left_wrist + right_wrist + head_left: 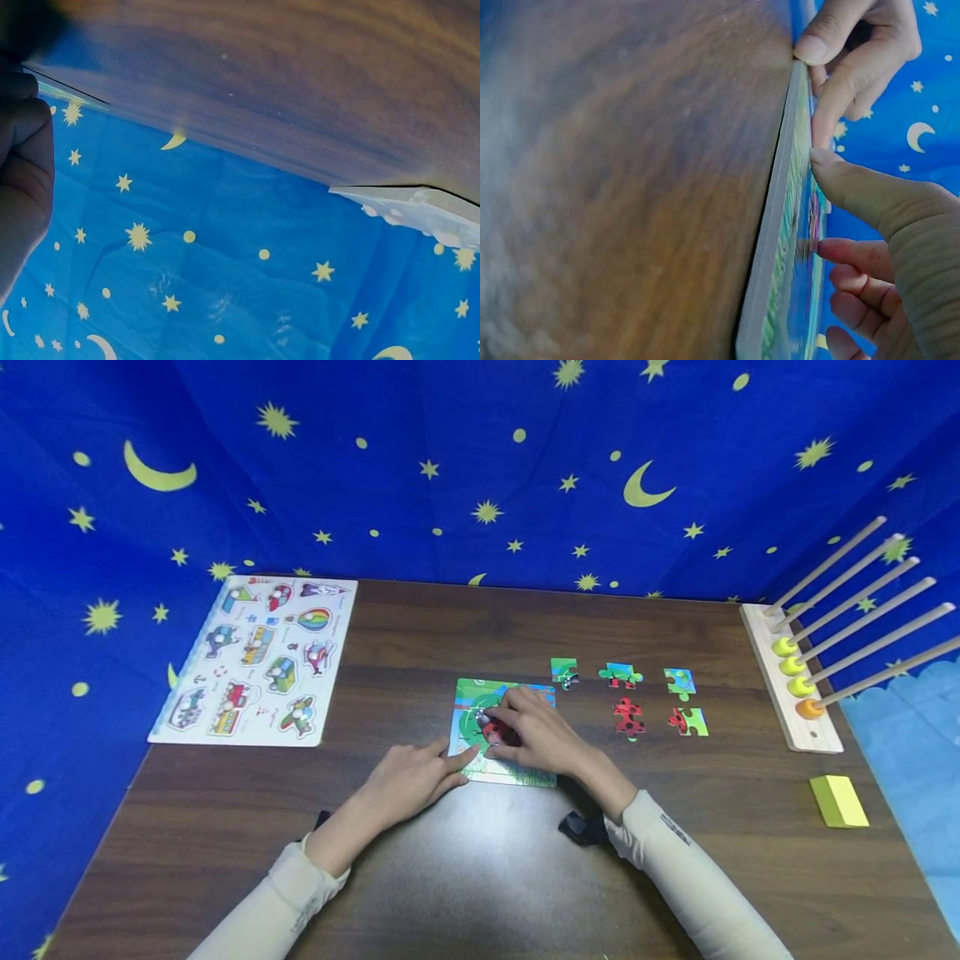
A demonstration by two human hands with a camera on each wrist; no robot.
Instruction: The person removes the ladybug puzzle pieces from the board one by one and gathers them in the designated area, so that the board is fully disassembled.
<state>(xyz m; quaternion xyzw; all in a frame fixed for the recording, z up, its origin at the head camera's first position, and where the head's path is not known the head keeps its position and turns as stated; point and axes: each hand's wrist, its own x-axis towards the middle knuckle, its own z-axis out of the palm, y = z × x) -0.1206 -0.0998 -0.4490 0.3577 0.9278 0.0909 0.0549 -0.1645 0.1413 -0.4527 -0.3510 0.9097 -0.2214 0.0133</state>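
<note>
A square jigsaw board (517, 779) with a green and blue picture lies flat mid-table. My left hand (408, 781) rests at its near left corner, straight fingers pressing on it; in the right wrist view the left thumb (811, 49) touches the edge. My right hand (543, 735) is over the board, thumb and fingers bent about a red ladybird puzzle piece (492, 732), apparently pinching it. How firmly the piece sits is hidden. Several loose puzzle pieces lie right of the board, among them a red spotted one (628, 718) and a green-blue one (565, 672).
A white vehicle peg puzzle (270, 727) lies at the left. On the right stands a wooden rack (816, 739) with slanted rods and several yellow and orange beads. A yellow block (838, 802) sits near the right edge. A blue star-patterned cloth (420, 502) hangs behind the table.
</note>
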